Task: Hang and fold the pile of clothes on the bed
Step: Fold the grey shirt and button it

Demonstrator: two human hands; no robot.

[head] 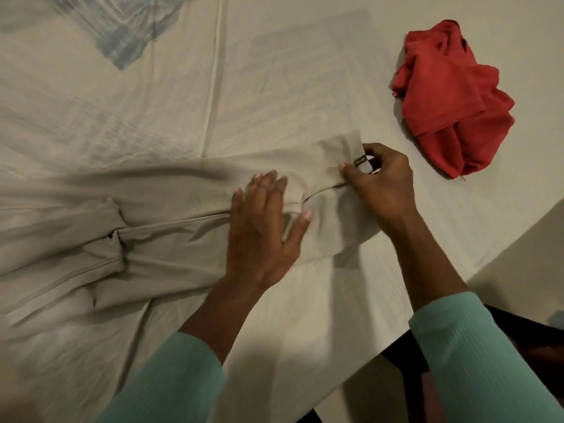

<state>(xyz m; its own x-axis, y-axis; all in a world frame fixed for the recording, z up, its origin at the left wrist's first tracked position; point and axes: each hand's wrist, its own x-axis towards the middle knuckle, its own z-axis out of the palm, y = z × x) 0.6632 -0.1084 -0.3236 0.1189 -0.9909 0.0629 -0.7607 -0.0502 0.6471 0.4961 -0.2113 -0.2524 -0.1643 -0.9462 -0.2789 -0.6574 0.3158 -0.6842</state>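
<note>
Bedsheet (274, 71), beige garment (171, 193), right hand (384, 181) pinching unreadable label (360, 160)

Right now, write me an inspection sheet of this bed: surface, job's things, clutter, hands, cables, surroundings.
Surface: pale bed sheet, creased, with a blue-grey print at the far left.
Job's things: beige garment spread out across the sheet, with folds and wrinkles; red garment crumpled in a heap, lying apart from it on the right.
Clutter: nothing seen.
Hands: left hand rests flat on the beige garment, fingers straight; right hand pinches the garment's end by a small dark tab.
Cables: nothing seen.
Surroundings: dark object past the bed's near right edge, too unclear to name.
</note>
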